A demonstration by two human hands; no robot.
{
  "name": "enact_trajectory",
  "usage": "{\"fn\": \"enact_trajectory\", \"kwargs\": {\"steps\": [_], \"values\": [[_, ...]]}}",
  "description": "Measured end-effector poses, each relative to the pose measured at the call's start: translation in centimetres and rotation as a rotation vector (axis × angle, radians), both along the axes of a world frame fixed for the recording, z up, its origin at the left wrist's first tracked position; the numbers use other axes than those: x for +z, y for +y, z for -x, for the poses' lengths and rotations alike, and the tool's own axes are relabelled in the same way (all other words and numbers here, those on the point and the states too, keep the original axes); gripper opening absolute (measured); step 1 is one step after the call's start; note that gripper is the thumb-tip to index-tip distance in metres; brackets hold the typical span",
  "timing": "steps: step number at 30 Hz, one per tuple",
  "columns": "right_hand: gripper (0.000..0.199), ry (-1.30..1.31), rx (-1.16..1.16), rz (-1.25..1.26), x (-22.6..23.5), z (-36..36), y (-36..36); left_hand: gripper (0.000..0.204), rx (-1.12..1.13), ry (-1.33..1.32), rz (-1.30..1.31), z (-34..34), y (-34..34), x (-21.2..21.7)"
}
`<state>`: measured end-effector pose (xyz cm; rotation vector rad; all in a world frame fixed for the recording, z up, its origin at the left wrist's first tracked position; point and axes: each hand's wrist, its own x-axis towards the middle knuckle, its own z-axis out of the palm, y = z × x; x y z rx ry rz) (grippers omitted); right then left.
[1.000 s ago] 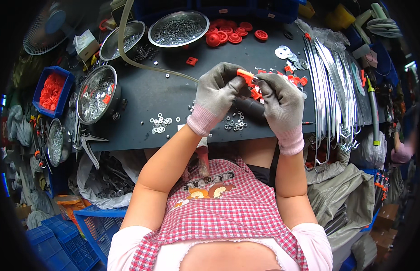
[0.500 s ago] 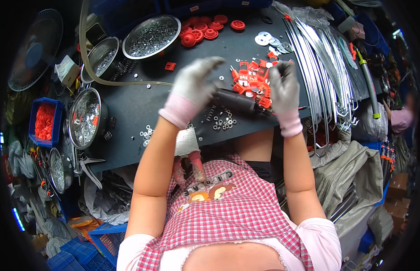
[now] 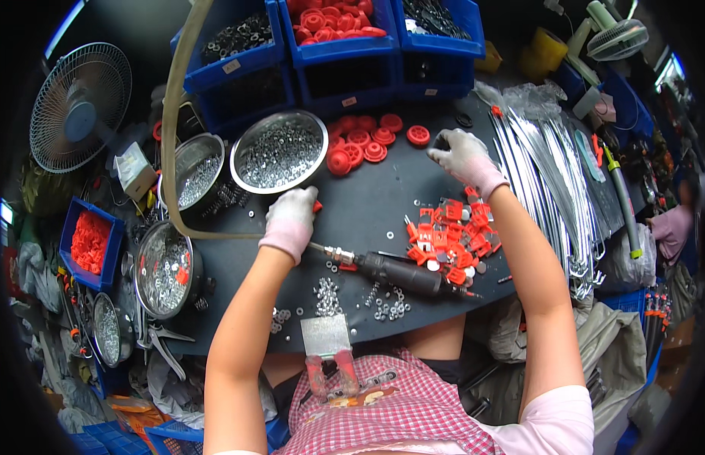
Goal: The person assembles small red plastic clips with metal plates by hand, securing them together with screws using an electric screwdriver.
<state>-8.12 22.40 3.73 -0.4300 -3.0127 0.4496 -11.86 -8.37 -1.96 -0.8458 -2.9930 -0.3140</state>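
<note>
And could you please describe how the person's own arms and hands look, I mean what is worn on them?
The left hand and right hand wear whitish-grey gloves with pale pink cuffs; the right one shows dark grey on its inner side. Both forearms are bare. A pale pink sleeve shows on the right.

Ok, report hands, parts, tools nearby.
Left hand at red plastic piece, grip unclear. Right hand near red plastic wheels, grip unclear. Black air screwdriver beside piled red parts.
</note>
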Motion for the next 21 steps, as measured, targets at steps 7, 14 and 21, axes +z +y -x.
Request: {"fn": "enact_trajectory", "kwargs": {"steps": [7,14,21], "values": [[0.028,0.363,0.068,0.015,-6.2,23.6,2.0,0.036,0.107,0.008,-0.129,-1.5,-2.2,-0.3],[0.035,-0.130,0.517,-0.475,-14.0,35.4,15.0,0.040,0.060,0.052,-0.160,-0.7,-0.1,-0.4],[0.040,-0.122,0.372,-0.393,-9.7,31.0,16.6,0.041,0.000,0.042,-0.219,-0.2,1.4,-0.4]]}}
